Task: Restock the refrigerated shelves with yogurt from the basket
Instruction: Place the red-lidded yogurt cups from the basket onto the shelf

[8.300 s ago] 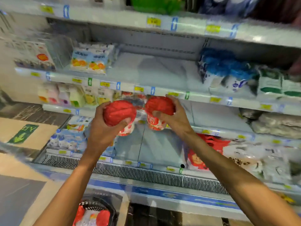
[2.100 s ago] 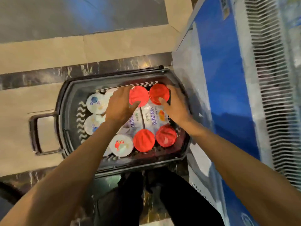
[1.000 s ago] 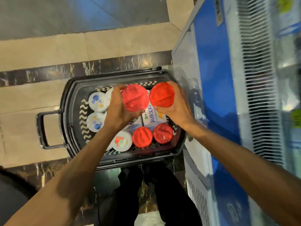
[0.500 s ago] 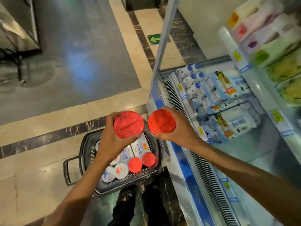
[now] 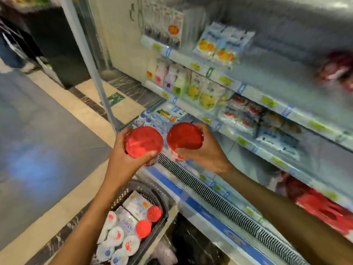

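Head view shows us our left hand [image 5: 126, 161] holding one red-lidded yogurt cup [image 5: 143, 141] and our right hand [image 5: 202, 152] holding another red-lidded cup [image 5: 185, 136] mid-frame, above the basket [image 5: 162, 203] at the bottom, and bumping the shelf edge [image 5: 248, 144] could make one fall.

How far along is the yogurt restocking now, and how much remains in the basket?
Done: the shelves hold blurred packs; which were restocked cannot be told. In hand: the left hand grips one red-lidded cup, the right hand a second red-lidded cup, both near the shelves. Left: the basket holds two red-lidded cups, several white-lidded cups and cartons.
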